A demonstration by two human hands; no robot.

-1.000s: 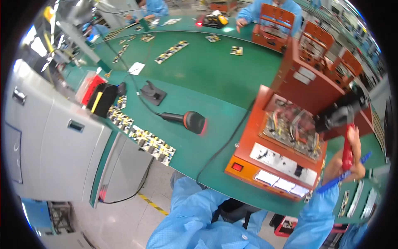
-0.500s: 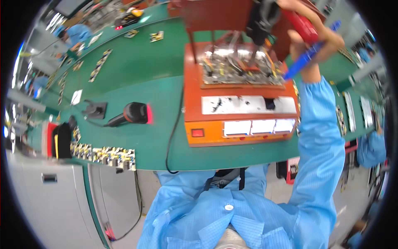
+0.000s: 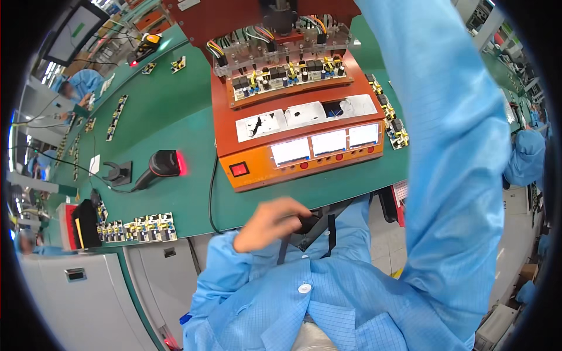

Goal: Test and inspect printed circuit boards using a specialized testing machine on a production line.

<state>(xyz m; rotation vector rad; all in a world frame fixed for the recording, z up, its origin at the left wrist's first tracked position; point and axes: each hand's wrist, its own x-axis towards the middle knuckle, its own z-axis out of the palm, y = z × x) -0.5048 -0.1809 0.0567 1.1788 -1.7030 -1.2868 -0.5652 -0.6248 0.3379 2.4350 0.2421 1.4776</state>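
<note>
Green bench (image 3: 196,190), one orange machine (image 3: 257,164), three bright panels (image 3: 329,142); left fingers (image 3: 284,205) parted, right unseen

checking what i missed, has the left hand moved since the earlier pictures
Yes: unseen before, the left hand has come into view at the near edge of the table, in front of the orange box.

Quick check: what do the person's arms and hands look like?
The left sleeve and right sleeve are loose, light blue fabric, the right showing fine grid lines. The left hand is slightly blurred, with no glove visible. The right hand is out of view.
</note>
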